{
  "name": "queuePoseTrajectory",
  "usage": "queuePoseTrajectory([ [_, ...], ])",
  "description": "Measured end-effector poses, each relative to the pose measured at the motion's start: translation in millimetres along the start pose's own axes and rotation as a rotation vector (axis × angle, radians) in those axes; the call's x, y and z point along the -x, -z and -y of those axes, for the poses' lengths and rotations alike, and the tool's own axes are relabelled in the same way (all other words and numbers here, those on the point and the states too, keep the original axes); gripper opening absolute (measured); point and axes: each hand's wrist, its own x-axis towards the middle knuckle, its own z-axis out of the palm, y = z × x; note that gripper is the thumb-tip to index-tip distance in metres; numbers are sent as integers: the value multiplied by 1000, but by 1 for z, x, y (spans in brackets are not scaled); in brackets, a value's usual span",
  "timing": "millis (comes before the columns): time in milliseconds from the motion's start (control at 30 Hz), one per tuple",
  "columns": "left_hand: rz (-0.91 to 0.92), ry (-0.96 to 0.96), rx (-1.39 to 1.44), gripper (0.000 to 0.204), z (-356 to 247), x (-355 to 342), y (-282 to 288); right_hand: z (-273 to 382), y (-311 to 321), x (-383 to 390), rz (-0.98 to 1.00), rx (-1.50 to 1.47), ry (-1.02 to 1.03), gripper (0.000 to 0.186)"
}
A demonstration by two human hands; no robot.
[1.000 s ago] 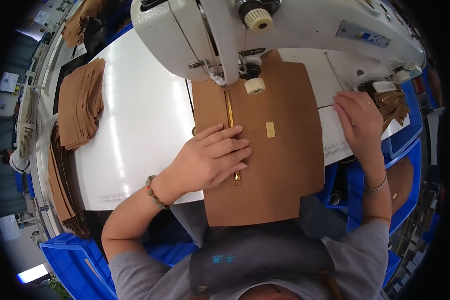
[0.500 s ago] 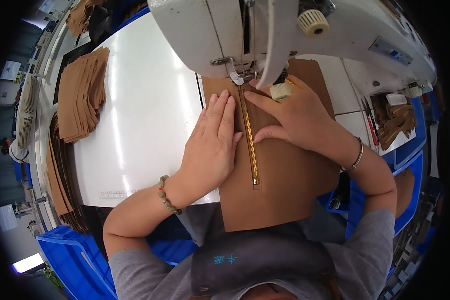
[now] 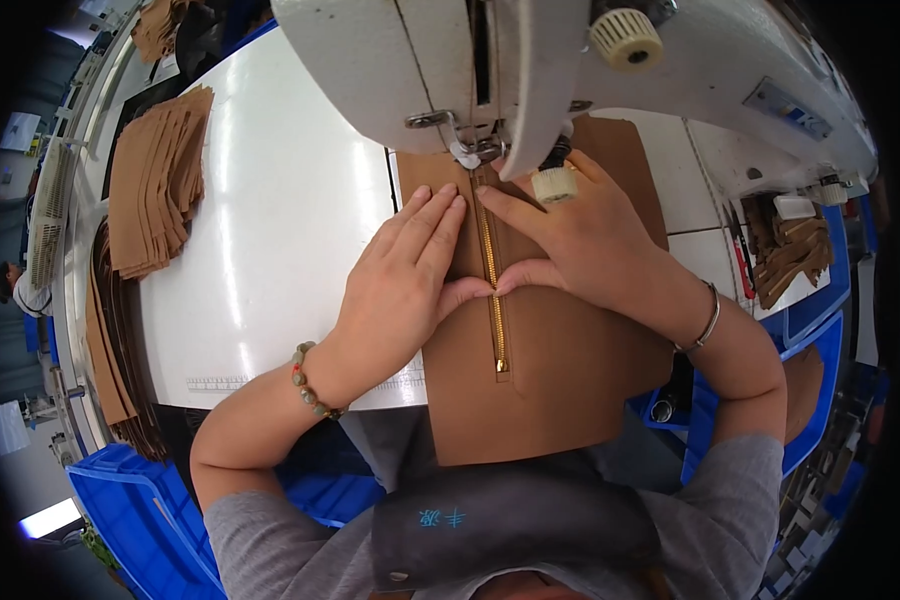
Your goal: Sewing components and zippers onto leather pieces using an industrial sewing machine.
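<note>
A brown leather-like panel (image 3: 560, 370) lies under the presser foot (image 3: 473, 155) of a white sewing machine (image 3: 370, 70), its near end hanging over the table's edge toward my lap. Down its middle runs a gold-toothed zipper (image 3: 500, 330) set in a narrow slot. My left hand (image 3: 400, 270) lies flat on the panel left of the zipper, fingers stretched toward the foot and thumb out to the teeth. On the other side my right hand (image 3: 580, 230) presses the panel with fingers spread, its thumb meeting the left thumb at the zipper. Some right fingertips hide behind the machine's knob (image 3: 555, 185).
Stacked brown pieces (image 3: 160, 180) lie on the white table (image 3: 270, 220) at left, with more draped over its edge. Brown strips (image 3: 790, 245) and a red-handled tool (image 3: 742, 255) sit at right. Blue bins (image 3: 140, 510) stand below on both sides.
My left thumb has swung out to the zipper, and my right thumb has moved slightly nearer me to meet it. The view has shifted slightly; the panel stays under the foot.
</note>
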Motion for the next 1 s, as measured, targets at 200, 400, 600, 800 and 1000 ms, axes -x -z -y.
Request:
queuePoseTrajectory([
  [200,-9,2,36,85,-2,-4,1,0,-1,-1,-19,6,22,70],
  [400,38,-21,27,83,-1,-8,3,0,-1,-1,-3,-4,16,70],
  [600,87,-44,-43,80,-2,-15,11,0,-1,-1,6,0,8,72],
  [800,54,-69,-52,78,0,-16,10,1,0,-1,12,24,12,73],
  [1000,45,-81,-43,78,0,-17,9,0,1,-1,9,32,15,74],
])
